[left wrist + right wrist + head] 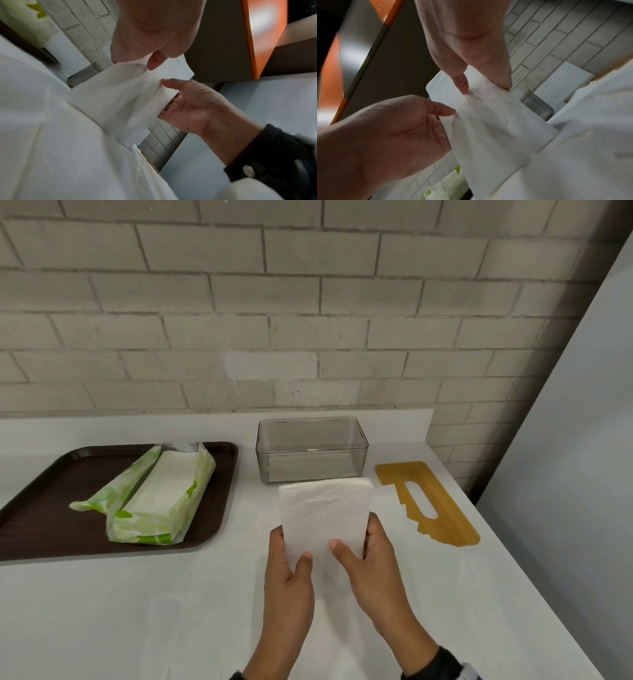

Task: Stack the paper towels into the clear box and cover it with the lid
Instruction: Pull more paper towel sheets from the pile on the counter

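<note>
While held up over the counter [445, 594] at its near end, stack of paper towels [325, 508] gripped from both sides: left hand [291, 570] with thumb on the front face and fingers curled behind the left edge, right hand [373, 563] in mirror on the right edge. Long axis of the stack pointing toward 12 o'clock, far end touching, in the head view, the near rim of the clear box [311, 450]. Box straight ahead of the fingers at 12 o'clock, its own long side lying from 9 to 3, so probably a quarter turn needed before lowering in. Inside of the box seemingly without towels yet. Wooden lid [428, 501] flat at about 2 o'clock, nearer to the right hand. Opened green pack [161, 494] on the brown tray [51, 474] at 10 o'clock.
</note>
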Action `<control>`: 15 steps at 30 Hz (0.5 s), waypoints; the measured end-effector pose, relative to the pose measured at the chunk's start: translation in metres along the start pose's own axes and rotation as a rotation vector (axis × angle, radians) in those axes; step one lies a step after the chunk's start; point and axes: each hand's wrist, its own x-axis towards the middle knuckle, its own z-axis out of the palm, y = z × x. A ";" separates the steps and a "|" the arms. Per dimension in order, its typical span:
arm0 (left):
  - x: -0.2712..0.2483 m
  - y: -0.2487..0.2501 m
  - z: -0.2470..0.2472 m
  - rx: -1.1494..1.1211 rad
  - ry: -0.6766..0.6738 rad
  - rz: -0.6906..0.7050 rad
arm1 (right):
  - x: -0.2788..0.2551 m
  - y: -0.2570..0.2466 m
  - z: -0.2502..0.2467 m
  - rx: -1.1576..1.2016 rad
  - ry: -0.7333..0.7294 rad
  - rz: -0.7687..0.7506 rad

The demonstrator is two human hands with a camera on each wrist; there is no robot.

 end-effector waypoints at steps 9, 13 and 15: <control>-0.003 0.004 -0.001 0.011 0.000 -0.001 | -0.008 -0.003 -0.002 -0.014 -0.026 -0.011; -0.007 0.010 0.001 -0.001 0.017 0.021 | -0.010 -0.010 -0.001 0.034 -0.060 -0.017; -0.010 0.017 0.002 -0.008 0.036 0.052 | -0.011 -0.014 -0.001 0.046 -0.058 -0.037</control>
